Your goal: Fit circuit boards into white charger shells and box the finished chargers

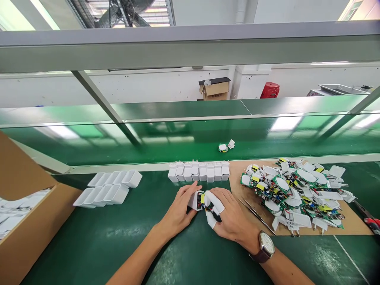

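Near the middle of the bench, my left hand [178, 210] is closed around a white plastic charger housing [193, 201]. My right hand [234, 215], with white covers on the thumb and a finger, grips a small circuit board [202, 198] with yellow and black parts. The board's left end meets the housing's opening; how far it sits inside I cannot tell. Just beyond both hands stands a row of white housings [202, 172]. Right of my right hand, metal tweezers [257, 215] lie at the edge of a cardboard sheet [353, 221].
Circuit boards with white plug pieces [297, 194] are heaped on the cardboard. Two rows of open white housings [108, 189] lie to the left, beside a cardboard box [44, 219]. Red-handled pliers [369, 219] rest at far right. One board [223, 148] lies beyond the bench's back rail.
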A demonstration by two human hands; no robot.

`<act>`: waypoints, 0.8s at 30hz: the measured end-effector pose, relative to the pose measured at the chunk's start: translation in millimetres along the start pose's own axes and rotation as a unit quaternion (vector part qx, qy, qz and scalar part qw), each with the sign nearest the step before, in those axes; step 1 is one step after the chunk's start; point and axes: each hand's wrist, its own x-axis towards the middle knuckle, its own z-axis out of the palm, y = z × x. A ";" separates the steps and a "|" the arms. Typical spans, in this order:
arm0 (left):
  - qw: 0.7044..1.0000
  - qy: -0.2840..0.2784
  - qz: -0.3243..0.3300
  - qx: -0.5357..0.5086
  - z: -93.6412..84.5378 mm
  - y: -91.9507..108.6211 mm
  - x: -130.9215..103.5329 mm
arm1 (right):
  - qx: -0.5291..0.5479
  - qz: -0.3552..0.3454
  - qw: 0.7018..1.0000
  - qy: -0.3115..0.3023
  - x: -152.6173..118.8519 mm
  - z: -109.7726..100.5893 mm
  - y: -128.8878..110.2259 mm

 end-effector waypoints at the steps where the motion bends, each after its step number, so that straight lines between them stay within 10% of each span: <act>1: 1.000 -0.001 0.001 -0.001 0.2 -0.3 -0.2 | 0.000 0.002 1.000 0.000 0.0 0.0 0.0; 24: 1.000 0.010 0.006 0.005 -0.8 3.4 1.0 | -0.008 -0.021 1.000 -0.012 0.8 -5.5 0.4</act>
